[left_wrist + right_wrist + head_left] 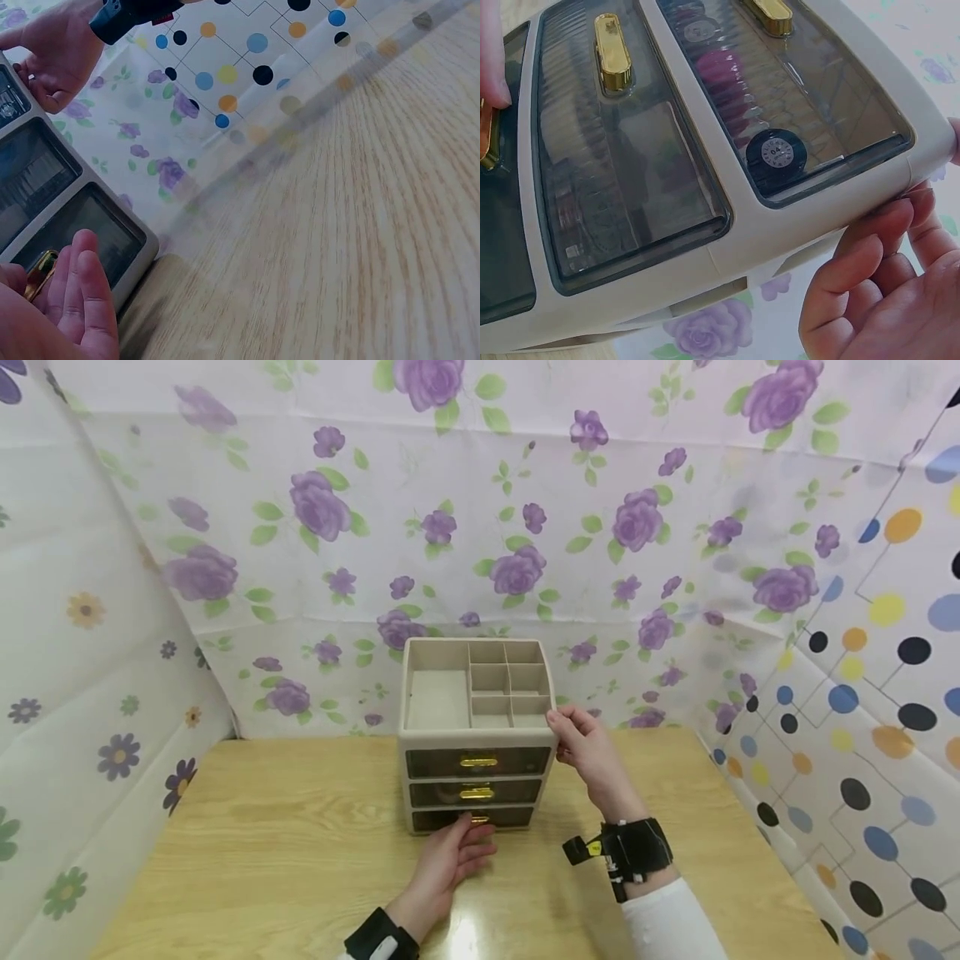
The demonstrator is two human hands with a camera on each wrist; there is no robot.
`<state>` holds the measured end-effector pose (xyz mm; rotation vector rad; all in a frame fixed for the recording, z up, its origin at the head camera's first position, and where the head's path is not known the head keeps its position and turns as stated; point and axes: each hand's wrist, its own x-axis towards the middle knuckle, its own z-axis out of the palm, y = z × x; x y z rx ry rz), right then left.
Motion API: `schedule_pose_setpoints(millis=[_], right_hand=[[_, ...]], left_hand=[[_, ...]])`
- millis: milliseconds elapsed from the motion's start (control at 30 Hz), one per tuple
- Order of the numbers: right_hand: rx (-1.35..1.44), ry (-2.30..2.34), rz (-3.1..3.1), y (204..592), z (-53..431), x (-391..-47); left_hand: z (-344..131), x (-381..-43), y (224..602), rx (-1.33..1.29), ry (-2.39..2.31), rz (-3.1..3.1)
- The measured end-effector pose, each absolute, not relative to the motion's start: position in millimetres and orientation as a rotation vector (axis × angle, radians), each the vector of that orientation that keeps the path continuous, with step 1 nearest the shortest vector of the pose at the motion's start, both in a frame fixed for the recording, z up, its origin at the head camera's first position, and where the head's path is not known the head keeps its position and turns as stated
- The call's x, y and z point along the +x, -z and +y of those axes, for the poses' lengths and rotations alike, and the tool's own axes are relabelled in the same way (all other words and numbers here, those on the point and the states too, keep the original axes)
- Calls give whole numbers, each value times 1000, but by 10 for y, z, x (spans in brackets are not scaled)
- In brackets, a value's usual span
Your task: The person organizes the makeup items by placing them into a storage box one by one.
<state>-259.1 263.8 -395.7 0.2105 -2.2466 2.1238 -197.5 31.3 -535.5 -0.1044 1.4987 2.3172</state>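
Observation:
A cream desktop drawer organizer (476, 737) stands on the table, with an open compartmented top and three dark see-through drawers with gold handles. At its bottom drawer (435, 820), my left hand (446, 864) has the thumb and fingers on either side of the gold handle (40, 274). That drawer looks flush with the frame. My right hand (588, 756) grips the upper right front corner, thumb at the top rim and curled fingers (855, 262) against the side. Through the top drawer's front show a round black item (776, 159) and something pink (720, 71).
The organizer sits toward the back of the wooden table (300, 827), near a flowered cloth backdrop (450, 527). A dotted cloth (862, 735) hangs on the right, and another flowered cloth (75, 693) on the left. Black camera straps (637, 852) circle the wrists.

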Motion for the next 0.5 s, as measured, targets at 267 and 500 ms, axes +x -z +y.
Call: schedule_pose_setpoints(millis=[267,500], right_hand=[[223,-2137,-2223,3980,2663,-2582],[231,-2136,-2220,3958,2633,-2597]], left_hand=[[349,-1974,5378,-93,-2314,1503],[305,-1992,5377,-89,-2283,1548]])
